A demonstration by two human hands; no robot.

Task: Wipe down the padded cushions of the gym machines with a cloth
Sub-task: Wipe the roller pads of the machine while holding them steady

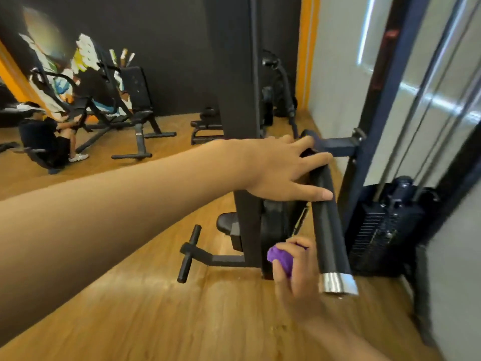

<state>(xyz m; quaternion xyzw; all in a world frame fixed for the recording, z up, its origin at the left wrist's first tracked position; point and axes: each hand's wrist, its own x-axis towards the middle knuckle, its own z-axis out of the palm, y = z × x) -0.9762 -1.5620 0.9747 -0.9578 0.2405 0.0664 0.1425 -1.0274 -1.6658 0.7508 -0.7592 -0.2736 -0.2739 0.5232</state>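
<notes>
A black padded roller [328, 225] with a chrome end cap [338, 282] runs toward me from the dark machine frame [338, 147]. My left hand [281, 168] reaches across from the left, fingers spread, fingertips resting at the roller's upper end. My right hand [296, 272] is lower down, just left of the roller, fist closed around a bunched purple cloth [279, 257]. A black seat pad [226, 222] shows below the machine's upright post, partly hidden by it.
A weight stack [382, 225] with cables stands right of the roller beside a grey wall. A black footrest bar [188, 254] sticks out on the wooden floor. Far left, a person [49, 136] sits at another machine; a bench [138, 100] stands behind.
</notes>
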